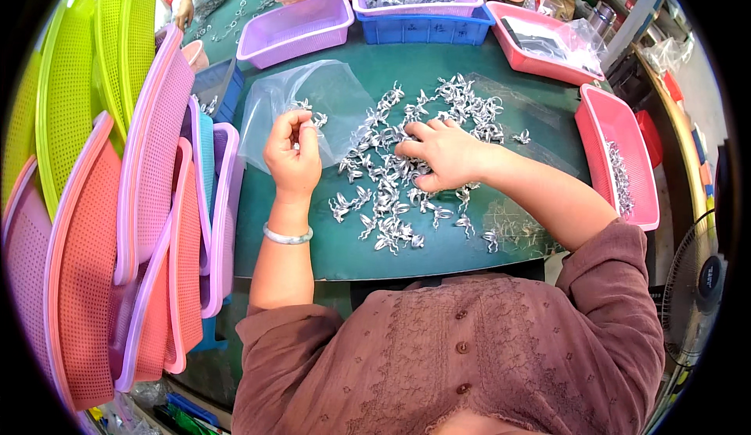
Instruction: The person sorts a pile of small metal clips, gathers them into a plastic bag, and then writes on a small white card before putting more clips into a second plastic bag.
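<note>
A loose pile of small silver metal pieces (391, 192), shaped like curled leaves with wavy tails, spreads over the green tabletop. My left hand (294, 152), with a bangle at the wrist, is closed in front of a clear plastic bag (262, 110). Bits of silver show in its palm and by its fingertips; how many it holds is hidden. My right hand (447, 155) rests palm down on the pile, fingers apart and touching the pieces. Whatever lies under its palm is out of sight.
Stacked green, purple and coral baskets (156, 145) crowd the left. Purple (296, 32), blue (422, 30) and pink baskets (540, 58) line the far side. Another pink basket (637, 153) with silver pieces stands right, near a fan (692, 286). Another person's hand (185, 12) shows far left.
</note>
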